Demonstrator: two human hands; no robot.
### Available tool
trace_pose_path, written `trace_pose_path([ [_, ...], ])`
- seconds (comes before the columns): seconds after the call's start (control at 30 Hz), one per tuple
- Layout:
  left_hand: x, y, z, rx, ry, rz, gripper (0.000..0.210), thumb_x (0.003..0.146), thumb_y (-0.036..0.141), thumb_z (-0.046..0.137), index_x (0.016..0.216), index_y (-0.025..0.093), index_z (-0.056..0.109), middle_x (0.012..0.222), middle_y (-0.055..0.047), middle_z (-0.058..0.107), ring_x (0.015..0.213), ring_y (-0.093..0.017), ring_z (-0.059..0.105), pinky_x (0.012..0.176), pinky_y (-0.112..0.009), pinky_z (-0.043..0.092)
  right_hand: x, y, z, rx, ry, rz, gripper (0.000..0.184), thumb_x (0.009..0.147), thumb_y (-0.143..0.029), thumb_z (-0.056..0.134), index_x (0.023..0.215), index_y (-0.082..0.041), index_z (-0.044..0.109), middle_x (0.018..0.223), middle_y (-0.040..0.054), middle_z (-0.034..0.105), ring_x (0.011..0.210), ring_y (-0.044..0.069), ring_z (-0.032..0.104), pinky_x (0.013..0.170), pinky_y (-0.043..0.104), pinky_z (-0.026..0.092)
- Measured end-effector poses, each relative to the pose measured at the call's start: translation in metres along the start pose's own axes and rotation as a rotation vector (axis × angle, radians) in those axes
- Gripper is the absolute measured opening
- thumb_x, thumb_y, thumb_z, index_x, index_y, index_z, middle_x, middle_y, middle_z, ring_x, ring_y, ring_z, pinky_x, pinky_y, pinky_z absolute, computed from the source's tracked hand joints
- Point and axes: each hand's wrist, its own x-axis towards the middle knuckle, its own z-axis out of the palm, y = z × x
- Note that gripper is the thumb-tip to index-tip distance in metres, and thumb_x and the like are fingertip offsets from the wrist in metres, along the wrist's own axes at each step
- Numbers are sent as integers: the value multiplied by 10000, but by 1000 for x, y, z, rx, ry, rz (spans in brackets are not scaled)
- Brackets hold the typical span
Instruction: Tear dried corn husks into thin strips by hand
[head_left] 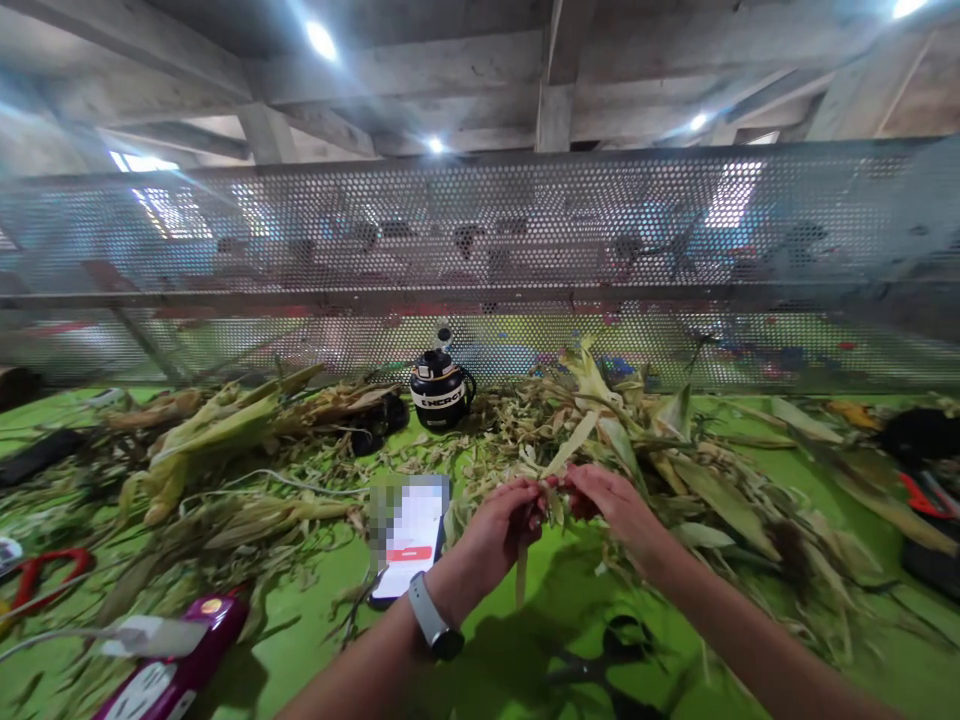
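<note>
My left hand (504, 525), with a watch on its wrist, is closed in a pinch. My right hand (606, 498) is closed too, its fingertips almost meeting the left ones. Between them they grip pale corn husk strips (555, 508); one narrow strip dangles below the left fingers. Just beyond lies a heap of dried corn husks (622, 440) and small scraps. Black scissors (611, 665) rest on the green table (495, 665) beneath my hands. Beside my left hand lies a phone (409, 535) with a lit screen.
A black jug marked ENERGY (441, 395) stands near the perforated metal screen (480, 260). More husks (225, 430) spread across the left. A purple power strip (180, 665) with a white charger and red-handled scissors (56, 580) lie at front left. Blurred people appear behind the screen.
</note>
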Motion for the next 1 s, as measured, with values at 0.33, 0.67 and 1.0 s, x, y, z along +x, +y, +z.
trace_pose_path([
  [0.33, -3, -8, 0, 212, -83, -49, 308, 582, 372, 787, 632, 106, 641, 500, 44, 493, 443, -27, 367, 444, -171, 250, 1, 5, 6, 177, 111, -15, 434, 648, -540, 664, 496, -165, 508, 462, -41, 466, 467, 87, 405, 507, 238, 330],
  [0.67, 7, -5, -8, -100, 34, 39, 181, 631, 228, 775, 754, 123, 696, 703, -8, 664, 620, -78, 581, 617, -174, 447, 4, 4, -3, -42, 144, -102, 363, 763, -507, 558, 602, -197, 460, 461, -69, 408, 419, 87, 372, 429, 217, 306],
  [1.0, 10, -9, -7, -169, 89, 144, 185, 595, 211, 797, 726, 133, 693, 723, -14, 687, 648, -97, 603, 664, -194, 472, -11, 4, 4, -591, 187, -493, 161, 838, -301, 507, 773, -174, 579, 760, 41, 594, 726, 171, 560, 692, 276, 430],
])
